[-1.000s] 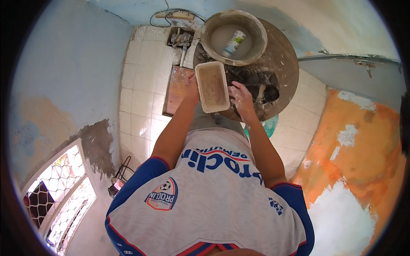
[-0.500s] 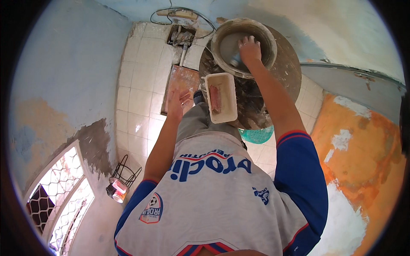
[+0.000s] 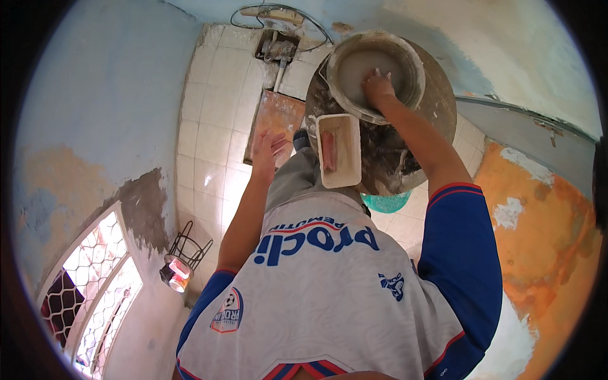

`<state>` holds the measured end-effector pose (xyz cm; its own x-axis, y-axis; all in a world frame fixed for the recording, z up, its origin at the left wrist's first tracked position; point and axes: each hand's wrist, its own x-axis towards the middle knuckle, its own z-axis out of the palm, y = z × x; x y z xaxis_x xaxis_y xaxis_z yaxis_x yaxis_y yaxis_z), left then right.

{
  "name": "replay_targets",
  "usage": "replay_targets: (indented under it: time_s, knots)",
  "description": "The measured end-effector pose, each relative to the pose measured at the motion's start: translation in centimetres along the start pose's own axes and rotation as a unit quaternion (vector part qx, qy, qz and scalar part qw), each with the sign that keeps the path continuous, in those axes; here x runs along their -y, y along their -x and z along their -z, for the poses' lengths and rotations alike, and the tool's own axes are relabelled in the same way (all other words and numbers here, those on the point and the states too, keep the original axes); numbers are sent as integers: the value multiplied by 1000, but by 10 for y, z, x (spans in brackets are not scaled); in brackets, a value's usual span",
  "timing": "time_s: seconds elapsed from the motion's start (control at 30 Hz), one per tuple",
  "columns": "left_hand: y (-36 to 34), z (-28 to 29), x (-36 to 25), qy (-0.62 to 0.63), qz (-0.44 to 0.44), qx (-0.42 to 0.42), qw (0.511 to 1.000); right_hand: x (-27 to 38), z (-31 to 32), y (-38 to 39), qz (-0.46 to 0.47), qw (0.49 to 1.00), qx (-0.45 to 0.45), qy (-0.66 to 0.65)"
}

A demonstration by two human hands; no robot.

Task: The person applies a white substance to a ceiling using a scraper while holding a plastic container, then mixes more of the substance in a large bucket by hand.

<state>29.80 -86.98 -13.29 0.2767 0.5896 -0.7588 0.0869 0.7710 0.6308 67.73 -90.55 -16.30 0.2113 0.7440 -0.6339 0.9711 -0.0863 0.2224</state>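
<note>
Grey basin (image 3: 418,76) around right hand (image 3: 379,87), its grip unclear; left hand (image 3: 267,149) well apart, fingers loosely spread.

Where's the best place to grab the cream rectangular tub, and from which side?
Probably grip the tub by its left long wall, coming from the left: that side faces the open left hand and seems to jut past the edge of the round table, while the far end sits close to the bucket. Pinch the rim; a thumb inside may brush the reddish strip.
</note>
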Motion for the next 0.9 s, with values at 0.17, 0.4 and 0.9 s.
replay_targets:
  time_s: [0.17,0.4,0.9]
  knots:
    - [7,-20,10,-36,4,43,998,-5,2,17,37,999,-21,-23]
    - [19,-38,21,-78,26,81,993,-22,34,59,93,977,-70,-178]
    - [29,-53,-3,-191,3,78,979,-36,21,89,59,779,-225,-583]
